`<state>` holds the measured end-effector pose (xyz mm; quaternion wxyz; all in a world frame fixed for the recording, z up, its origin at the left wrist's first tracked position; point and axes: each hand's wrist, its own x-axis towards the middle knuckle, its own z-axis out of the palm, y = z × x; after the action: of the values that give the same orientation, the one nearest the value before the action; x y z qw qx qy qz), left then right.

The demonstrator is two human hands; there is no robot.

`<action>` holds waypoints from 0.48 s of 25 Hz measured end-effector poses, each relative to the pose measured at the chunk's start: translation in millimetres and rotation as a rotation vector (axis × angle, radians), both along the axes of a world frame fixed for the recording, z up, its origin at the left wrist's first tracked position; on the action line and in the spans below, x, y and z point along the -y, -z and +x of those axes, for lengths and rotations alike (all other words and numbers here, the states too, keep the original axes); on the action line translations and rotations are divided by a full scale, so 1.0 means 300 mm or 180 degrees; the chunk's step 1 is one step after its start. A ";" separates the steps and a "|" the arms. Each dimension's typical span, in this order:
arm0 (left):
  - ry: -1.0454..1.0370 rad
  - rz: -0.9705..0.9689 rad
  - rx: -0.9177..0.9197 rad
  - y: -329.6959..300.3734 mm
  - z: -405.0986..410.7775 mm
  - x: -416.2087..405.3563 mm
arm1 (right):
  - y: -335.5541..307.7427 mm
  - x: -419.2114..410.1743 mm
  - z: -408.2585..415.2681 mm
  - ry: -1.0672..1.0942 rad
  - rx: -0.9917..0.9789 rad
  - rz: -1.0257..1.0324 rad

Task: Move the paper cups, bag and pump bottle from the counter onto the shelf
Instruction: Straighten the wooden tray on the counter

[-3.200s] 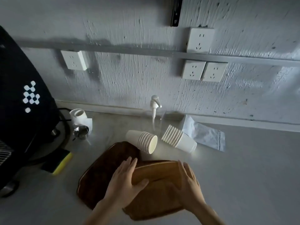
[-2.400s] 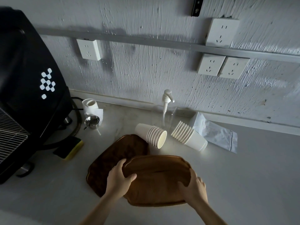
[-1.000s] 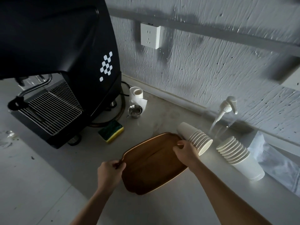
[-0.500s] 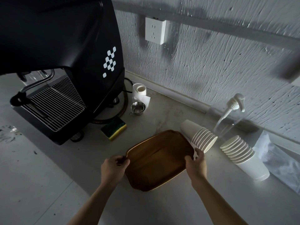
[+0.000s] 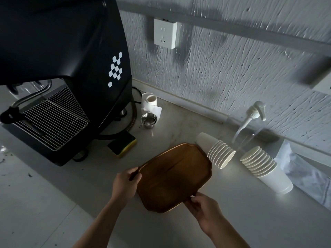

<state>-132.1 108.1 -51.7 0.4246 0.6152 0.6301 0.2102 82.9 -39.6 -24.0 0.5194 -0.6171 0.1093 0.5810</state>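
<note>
Two stacks of white paper cups lie on their sides on the grey counter: one stack (image 5: 215,150) touches the far corner of a brown wooden tray (image 5: 174,176), the other stack (image 5: 265,169) lies further right. A clear pump bottle (image 5: 250,126) with a white pump stands behind them by the wall. A pale plastic bag (image 5: 304,172) lies at the far right. My left hand (image 5: 126,183) grips the tray's left edge. My right hand (image 5: 202,204) grips its near right edge. No shelf is in view.
A big black coffee machine (image 5: 62,68) with a wire drip grate fills the left. A yellow-and-dark sponge (image 5: 122,144), a small metal cup (image 5: 148,120) and a white paper roll (image 5: 149,102) sit beside it. A wall socket (image 5: 164,34) hangs above.
The two trays have been stacked into one pile and turned. My right hand slid from the tray's far corner by the cups to its near right edge. The view swung left.
</note>
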 end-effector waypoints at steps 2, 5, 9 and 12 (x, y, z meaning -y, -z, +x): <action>-0.0057 0.0040 -0.0008 0.000 -0.004 0.005 | 0.005 -0.019 0.002 -0.0064 0.0109 0.0002; -0.0146 0.0076 -0.0030 -0.002 -0.033 0.008 | -0.001 -0.073 0.000 -0.0088 0.0173 0.0133; -0.0296 0.0214 -0.0180 -0.008 -0.076 0.017 | -0.009 -0.190 -0.008 -0.0379 0.0471 0.0203; -0.0426 0.0190 -0.0155 -0.003 -0.085 0.025 | -0.022 -0.238 -0.016 -0.0596 0.0691 0.0211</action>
<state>-157.7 100.7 -50.8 0.3757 0.5890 0.6734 0.2418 78.1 31.8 -17.5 0.4918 -0.6663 -0.0248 0.5600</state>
